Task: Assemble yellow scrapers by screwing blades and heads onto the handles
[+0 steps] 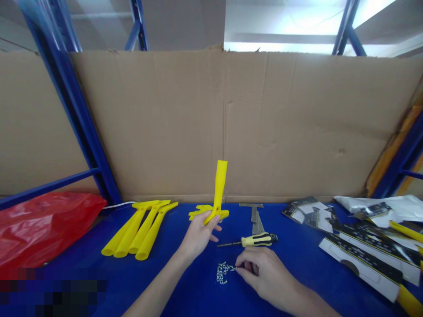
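My left hand (200, 233) grips a yellow plastic handle (219, 185) by its forked end, with the tube pointing up. Behind that hand lie more yellow forked plastic pieces (201, 211), partly hidden. The thumb and forefinger of my right hand (259, 270) are pinched at a small screw (232, 268), at the edge of a small pile of screws and nuts (220, 274). Just above the right hand is a screwdriver (259, 240) with a cream and black grip, its shaft pointing left. Beyond it lie flat grey metal pieces (255, 215).
Several yellow tube handles (142, 233) lie side by side on the blue table (185, 286). A red plastic bag (49, 224) is at far left. Black and white packaging cards (360, 264) spread across the right side. A cardboard wall (172, 123) between blue posts (82, 119) closes the back.
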`<act>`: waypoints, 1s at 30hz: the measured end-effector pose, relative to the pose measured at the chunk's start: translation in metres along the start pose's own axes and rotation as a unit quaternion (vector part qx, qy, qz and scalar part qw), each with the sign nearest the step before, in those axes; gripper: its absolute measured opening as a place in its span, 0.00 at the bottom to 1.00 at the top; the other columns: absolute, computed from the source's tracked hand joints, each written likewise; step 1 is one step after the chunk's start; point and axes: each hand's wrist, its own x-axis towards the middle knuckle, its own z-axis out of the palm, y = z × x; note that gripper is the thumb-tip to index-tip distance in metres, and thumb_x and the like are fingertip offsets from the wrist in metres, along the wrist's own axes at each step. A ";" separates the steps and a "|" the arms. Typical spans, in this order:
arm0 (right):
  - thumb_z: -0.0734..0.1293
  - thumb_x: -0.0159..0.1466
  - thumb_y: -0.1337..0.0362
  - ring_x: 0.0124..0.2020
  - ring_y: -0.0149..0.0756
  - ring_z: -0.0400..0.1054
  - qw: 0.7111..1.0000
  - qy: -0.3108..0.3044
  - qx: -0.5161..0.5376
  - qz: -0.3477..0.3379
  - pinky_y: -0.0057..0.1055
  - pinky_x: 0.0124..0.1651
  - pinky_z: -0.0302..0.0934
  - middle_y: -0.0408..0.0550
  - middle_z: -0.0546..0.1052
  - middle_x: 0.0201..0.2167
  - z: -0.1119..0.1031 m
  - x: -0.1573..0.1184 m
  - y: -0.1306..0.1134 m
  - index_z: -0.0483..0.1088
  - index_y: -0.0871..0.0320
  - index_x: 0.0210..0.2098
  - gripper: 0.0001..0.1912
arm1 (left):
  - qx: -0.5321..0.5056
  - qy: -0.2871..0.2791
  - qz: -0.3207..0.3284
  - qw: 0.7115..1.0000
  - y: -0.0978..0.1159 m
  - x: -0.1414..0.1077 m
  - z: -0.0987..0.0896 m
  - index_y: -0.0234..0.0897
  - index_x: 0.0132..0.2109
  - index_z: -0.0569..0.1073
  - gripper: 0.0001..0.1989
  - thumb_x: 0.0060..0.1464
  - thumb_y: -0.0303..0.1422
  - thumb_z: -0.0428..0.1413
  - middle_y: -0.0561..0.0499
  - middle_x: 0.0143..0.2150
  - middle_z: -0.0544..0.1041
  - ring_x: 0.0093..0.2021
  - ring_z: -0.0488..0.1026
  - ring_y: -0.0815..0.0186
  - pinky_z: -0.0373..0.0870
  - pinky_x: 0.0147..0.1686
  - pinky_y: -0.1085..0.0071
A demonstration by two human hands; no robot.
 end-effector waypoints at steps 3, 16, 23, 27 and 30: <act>0.64 0.59 0.66 0.22 0.28 0.63 0.999 0.041 0.015 -0.001 0.24 0.27 0.54 0.41 0.73 0.21 -0.003 0.007 0.003 0.73 0.55 0.28 0.06 | -0.034 0.001 -0.033 0.999 0.003 -0.001 0.000 0.30 0.43 0.75 0.15 0.50 0.35 0.58 0.41 0.42 0.77 0.34 0.74 0.64 0.71 0.21 0.75; 0.65 0.57 0.68 0.18 0.28 0.62 0.983 0.180 0.045 0.007 0.24 0.22 0.54 0.40 0.71 0.17 -0.002 0.046 0.010 0.73 0.57 0.26 0.06 | -0.078 -0.051 -0.064 0.994 0.009 -0.008 0.002 0.31 0.42 0.76 0.17 0.47 0.38 0.60 0.40 0.45 0.76 0.38 0.73 0.62 0.72 0.25 0.73; 0.64 0.58 0.68 0.19 0.29 0.65 0.980 0.193 0.050 0.003 0.25 0.24 0.56 0.41 0.74 0.18 0.000 0.056 0.013 0.74 0.57 0.26 0.07 | -0.079 -0.082 -0.059 0.992 0.006 -0.009 0.003 0.31 0.40 0.76 0.20 0.43 0.42 0.62 0.41 0.41 0.76 0.38 0.72 0.62 0.72 0.26 0.72; 0.64 0.59 0.68 0.21 0.30 0.67 0.979 0.195 0.066 -0.008 0.25 0.25 0.57 0.43 0.76 0.21 0.000 0.056 0.013 0.74 0.57 0.26 0.08 | -0.067 -0.093 -0.054 0.992 0.006 -0.009 0.004 0.31 0.38 0.76 0.20 0.42 0.43 0.62 0.42 0.38 0.76 0.38 0.72 0.61 0.72 0.26 0.71; 0.63 0.59 0.68 0.22 0.31 0.67 0.979 0.186 0.078 -0.003 0.25 0.26 0.58 0.44 0.76 0.21 0.000 0.056 0.012 0.74 0.58 0.26 0.08 | -0.061 -0.095 -0.052 0.992 0.006 -0.009 0.005 0.31 0.36 0.76 0.18 0.42 0.43 0.62 0.43 0.37 0.75 0.37 0.72 0.61 0.72 0.26 0.71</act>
